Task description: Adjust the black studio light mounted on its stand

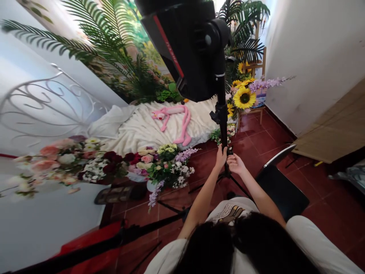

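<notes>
A black light stand (222, 131) rises upright in front of me, with a large black studio light (188, 49) with a red stripe at its top. My left hand (221, 156) is wrapped round the pole from its left side. On the right side of the pole, my right hand (235, 163) has its fingers curled at a knob, which they mostly hide. Above both hands a black clamp (219, 115) sits on the pole. The stand's legs spread over the floor below.
A pink plush toy (185, 121) lies on a cream blanket (137, 125) behind the stand. Flowers (159, 163) line its front. A black chair (282, 192) stands right, sunflowers (244, 97) behind. Another black pole (94, 247) crosses the lower left.
</notes>
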A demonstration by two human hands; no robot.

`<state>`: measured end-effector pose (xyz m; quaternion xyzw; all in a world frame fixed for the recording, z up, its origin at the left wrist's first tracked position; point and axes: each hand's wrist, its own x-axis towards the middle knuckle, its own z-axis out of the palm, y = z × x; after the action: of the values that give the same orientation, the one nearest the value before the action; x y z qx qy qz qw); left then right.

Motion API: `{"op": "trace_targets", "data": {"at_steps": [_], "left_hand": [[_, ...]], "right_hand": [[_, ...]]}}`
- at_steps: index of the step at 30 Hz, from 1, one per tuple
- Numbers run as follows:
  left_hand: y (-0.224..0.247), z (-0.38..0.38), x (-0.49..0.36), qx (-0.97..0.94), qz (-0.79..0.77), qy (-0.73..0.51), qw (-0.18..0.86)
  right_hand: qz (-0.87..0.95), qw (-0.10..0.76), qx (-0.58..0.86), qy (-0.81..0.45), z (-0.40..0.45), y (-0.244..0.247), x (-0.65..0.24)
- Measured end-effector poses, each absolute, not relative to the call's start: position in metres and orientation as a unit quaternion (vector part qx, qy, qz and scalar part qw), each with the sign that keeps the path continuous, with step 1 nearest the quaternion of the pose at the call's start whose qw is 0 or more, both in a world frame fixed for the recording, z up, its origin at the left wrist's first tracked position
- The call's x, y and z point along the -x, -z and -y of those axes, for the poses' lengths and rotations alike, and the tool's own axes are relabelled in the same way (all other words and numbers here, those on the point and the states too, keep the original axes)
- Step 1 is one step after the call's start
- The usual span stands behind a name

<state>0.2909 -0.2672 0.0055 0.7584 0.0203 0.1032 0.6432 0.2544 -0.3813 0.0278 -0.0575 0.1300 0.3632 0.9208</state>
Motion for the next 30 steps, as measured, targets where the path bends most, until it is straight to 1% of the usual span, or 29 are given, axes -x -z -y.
{"op": "trace_targets", "data": {"at_steps": [8,11,16,21,24,25,27,28,30], "left_hand": [[-0.001,0.266,-0.291,-0.768,-0.038,-0.095,0.633],[0.001,0.267,-0.292,-0.764,-0.033,-0.103,0.636],[0.002,0.27,-0.293,-0.752,-0.031,-0.12,0.648],[0.001,0.27,-0.292,-0.75,-0.043,-0.103,0.652],[0.0,0.271,-0.292,-0.754,-0.039,-0.107,0.647],[0.0,0.271,-0.292,-0.753,-0.038,-0.111,0.647],[0.0,0.271,-0.292,-0.751,-0.034,-0.114,0.65],[0.0,0.271,-0.292,-0.75,-0.033,-0.113,0.651],[-0.001,0.271,-0.292,-0.752,-0.04,-0.108,0.649]], "right_hand": [[-0.083,0.926,-0.127,-0.345,0.378,-0.013,-0.254],[-0.099,0.923,-0.119,-0.351,0.382,-0.01,-0.259],[-0.164,0.893,0.088,-0.409,0.391,-0.016,-0.273],[-0.13,0.873,0.274,-0.383,0.391,-0.02,-0.274],[-0.103,0.816,0.437,-0.364,0.396,-0.025,-0.274],[-0.095,0.791,0.507,-0.331,0.399,-0.032,-0.277],[-0.051,0.743,0.636,-0.203,0.402,-0.058,-0.286],[-0.005,0.725,0.679,-0.114,0.401,-0.076,-0.293],[0.129,0.693,0.709,0.023,0.394,-0.123,-0.309]]}}
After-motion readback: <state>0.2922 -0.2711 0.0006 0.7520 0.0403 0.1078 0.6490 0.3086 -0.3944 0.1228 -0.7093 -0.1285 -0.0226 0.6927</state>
